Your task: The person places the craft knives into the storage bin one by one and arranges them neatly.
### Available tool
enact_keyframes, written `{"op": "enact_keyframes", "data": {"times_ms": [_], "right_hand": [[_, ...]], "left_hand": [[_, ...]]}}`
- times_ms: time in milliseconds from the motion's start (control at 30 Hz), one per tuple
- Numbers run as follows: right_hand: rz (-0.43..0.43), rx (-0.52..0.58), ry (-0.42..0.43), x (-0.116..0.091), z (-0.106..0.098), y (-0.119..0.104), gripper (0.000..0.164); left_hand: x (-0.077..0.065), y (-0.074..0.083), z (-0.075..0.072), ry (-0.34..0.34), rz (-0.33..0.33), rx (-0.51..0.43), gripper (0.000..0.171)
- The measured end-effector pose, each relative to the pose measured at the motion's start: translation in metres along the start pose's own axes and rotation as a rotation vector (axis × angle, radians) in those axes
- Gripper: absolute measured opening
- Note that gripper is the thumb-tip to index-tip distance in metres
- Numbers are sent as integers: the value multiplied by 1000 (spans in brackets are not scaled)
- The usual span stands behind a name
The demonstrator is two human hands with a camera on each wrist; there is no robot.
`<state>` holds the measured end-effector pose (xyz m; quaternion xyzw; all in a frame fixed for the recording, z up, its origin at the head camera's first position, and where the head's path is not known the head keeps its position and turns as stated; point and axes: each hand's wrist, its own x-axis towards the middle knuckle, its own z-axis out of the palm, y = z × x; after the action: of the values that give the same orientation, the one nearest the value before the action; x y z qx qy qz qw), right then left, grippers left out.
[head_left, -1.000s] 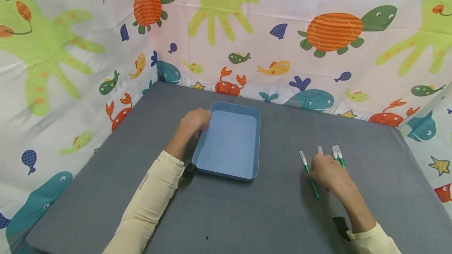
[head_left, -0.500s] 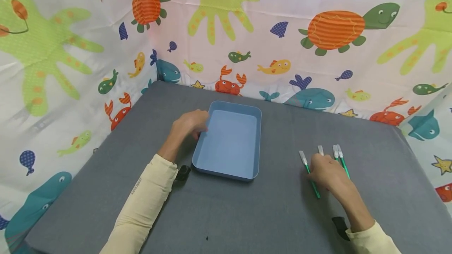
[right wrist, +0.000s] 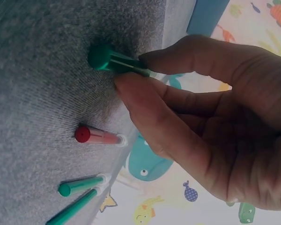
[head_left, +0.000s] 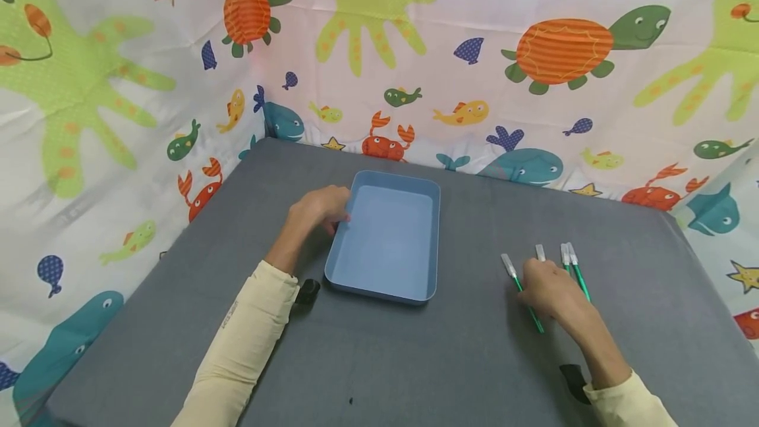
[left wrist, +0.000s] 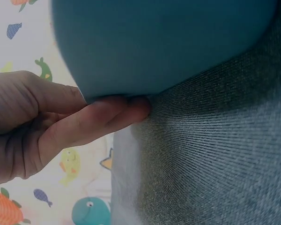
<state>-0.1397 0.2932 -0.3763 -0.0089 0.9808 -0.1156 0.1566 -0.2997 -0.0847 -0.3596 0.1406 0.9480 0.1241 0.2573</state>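
Observation:
A shallow blue tray [head_left: 385,242] lies on the grey table, and my left hand [head_left: 320,208] holds its left side. In the left wrist view, the thumb is against the tray wall [left wrist: 154,47] and the curled fingers [left wrist: 98,115] reach under its edge. My right hand [head_left: 548,288] is at the right, over several slim pens with whitish caps. Its thumb and forefinger pinch the leftmost green pen [right wrist: 114,61], whose cap points away from me. Beside it lies a red pen [right wrist: 96,135], mostly hidden by the hand in the head view.
Two more green pens [head_left: 578,272] lie close together right of my right hand. A white curtain [head_left: 356,104] printed with sea animals rises behind the table and along both sides. A small dark speck [head_left: 351,400] marks the cloth near the front.
My left hand has shifted slightly left and down along the tray's side. The near end of the leftmost green pen has swung a little to the right, with my right hand on it.

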Motion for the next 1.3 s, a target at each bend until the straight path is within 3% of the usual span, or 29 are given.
{"op": "enact_keyframes", "data": {"times_ms": [300, 467, 700, 933, 1300], "right_hand": [[12, 16, 38, -6, -8, -7, 37], [25, 44, 63, -5, -15, -12, 30], [-3, 68, 119, -1, -17, -19, 36], [3, 95, 162, 4, -20, -28, 13], [-80, 147, 270, 12, -24, -51, 14]], "left_hand": [[-2, -1, 3, 17, 24, 12, 33], [-2, 1, 1, 4, 3, 1, 36], [-2, 2, 0, -11, -18, -11, 40], [0, 0, 0, -3, -8, -18, 40], [-2, 1, 0, -17, -17, -23, 42]]}}
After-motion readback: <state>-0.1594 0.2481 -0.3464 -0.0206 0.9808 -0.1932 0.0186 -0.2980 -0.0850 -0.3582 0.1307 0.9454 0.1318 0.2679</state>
